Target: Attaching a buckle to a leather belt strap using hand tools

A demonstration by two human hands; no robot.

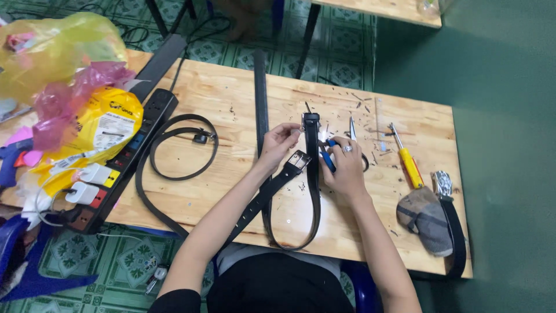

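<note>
Belt loop [301, 232]: nearest, bends at 6 o'clock; both straps run toward 12 on the tabletop [231, 98].
Strap end [311, 124]: at 12, between both hands.
Left hand [279, 142]: pinching the end's side.
Right hand [346, 165]: clenched on blue-handled pliers [327, 156], just at 3 o'clock.

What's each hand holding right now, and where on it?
Left hand pinches the black belt near its top end. Right hand grips blue-handled pliers by the handles.
</note>
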